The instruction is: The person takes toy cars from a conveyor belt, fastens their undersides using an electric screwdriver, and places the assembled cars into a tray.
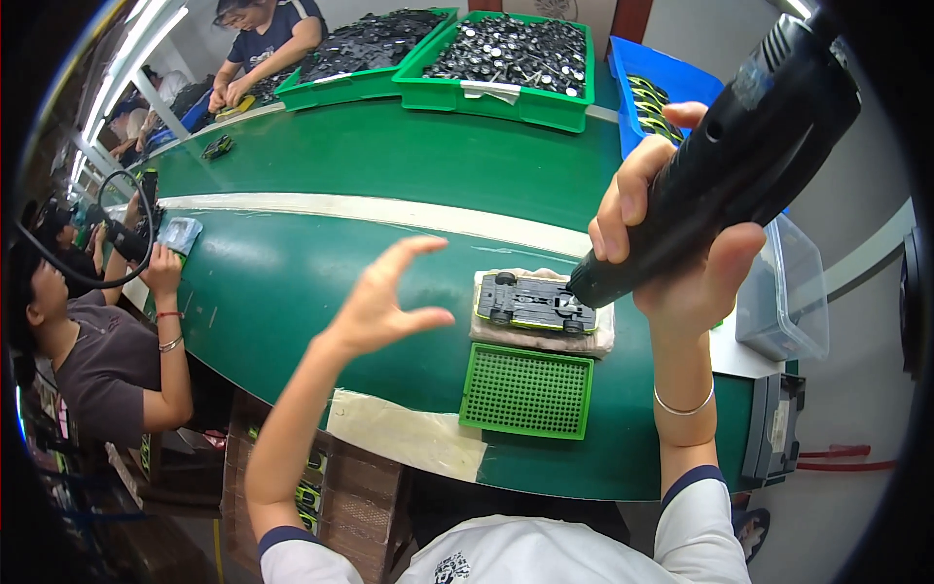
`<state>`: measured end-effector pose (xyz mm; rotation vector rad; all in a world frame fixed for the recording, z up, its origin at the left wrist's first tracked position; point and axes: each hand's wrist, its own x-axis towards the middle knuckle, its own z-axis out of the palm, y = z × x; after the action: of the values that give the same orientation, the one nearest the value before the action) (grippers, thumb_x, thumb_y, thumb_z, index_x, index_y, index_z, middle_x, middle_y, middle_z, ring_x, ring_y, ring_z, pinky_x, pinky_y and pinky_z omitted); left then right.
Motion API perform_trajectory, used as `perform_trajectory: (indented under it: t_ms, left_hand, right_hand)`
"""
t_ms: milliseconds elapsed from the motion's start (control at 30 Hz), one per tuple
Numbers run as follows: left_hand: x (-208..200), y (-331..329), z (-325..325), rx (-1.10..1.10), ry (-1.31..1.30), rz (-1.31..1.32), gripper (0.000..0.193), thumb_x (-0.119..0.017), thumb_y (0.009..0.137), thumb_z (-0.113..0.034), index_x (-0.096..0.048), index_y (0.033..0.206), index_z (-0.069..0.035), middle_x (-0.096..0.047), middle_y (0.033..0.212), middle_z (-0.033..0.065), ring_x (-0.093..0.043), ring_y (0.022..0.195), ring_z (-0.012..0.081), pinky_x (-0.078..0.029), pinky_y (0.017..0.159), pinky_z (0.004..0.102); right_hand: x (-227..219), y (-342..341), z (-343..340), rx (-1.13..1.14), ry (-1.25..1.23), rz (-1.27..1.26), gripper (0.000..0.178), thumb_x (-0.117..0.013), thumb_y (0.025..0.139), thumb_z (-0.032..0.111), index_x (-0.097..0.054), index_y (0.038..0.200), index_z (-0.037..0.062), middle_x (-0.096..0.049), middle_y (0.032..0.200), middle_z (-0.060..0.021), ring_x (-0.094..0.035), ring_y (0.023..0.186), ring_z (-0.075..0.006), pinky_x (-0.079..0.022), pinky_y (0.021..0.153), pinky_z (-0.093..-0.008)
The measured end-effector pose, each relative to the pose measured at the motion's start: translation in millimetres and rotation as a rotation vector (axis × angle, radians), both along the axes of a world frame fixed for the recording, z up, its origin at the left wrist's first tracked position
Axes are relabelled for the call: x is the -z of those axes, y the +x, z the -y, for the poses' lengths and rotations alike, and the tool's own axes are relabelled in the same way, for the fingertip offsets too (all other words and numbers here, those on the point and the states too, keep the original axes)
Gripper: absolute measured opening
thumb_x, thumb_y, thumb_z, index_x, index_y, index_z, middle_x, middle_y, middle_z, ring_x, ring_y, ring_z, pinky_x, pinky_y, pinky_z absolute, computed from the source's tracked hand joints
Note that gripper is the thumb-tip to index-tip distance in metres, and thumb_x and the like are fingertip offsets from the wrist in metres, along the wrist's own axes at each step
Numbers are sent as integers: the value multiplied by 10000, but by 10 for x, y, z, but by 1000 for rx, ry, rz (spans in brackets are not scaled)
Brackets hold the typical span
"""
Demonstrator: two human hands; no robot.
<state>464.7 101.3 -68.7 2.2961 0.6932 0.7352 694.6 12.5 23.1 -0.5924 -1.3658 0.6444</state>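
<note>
My right hand (671,234) grips a black electric screwdriver (739,146), its tip down at the right end of a toy car (533,304). The car lies upside down, grey underside and black wheels up, on a folded beige cloth (603,336). My left hand (381,302) hovers open with fingers spread, just left of the car and above the green conveyor belt (321,263), holding nothing. A small green perforated tray (526,391) lies in front of the cloth.
Two green bins (457,92) of black parts and a blue bin (681,78) stand at the far side. A clear plastic box (788,292) sits right of me. A person at the left holds another tool; another works at the far end. A toy car (217,147) rides the belt.
</note>
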Motion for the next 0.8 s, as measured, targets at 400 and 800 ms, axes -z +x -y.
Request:
perform_trajectory:
  t_ms: [400, 800]
  left_hand:
    - [555, 352, 45, 49, -171, -11, 599, -728, 595, -189, -492, 1137, -96, -410, 1267, 77, -349, 1197, 250, -250, 1006, 388]
    - [561, 488, 121, 97, -245, 215, 594, -733, 591, -177, -486, 1126, -97, -450, 1235, 79, -354, 1199, 250, -267, 999, 390]
  right_hand:
    - [-66, 136, 43, -34, -77, 42, 872, -491, 652, 630, -256, 1185, -19, -455, 708, -76, -498, 507, -137, -432, 461, -240]
    - [-12, 151, -7, 4, -86, 66, 900, -507, 668, 678, -230, 1188, -2, -452, 691, -75, -499, 494, -141, -431, 464, -240]
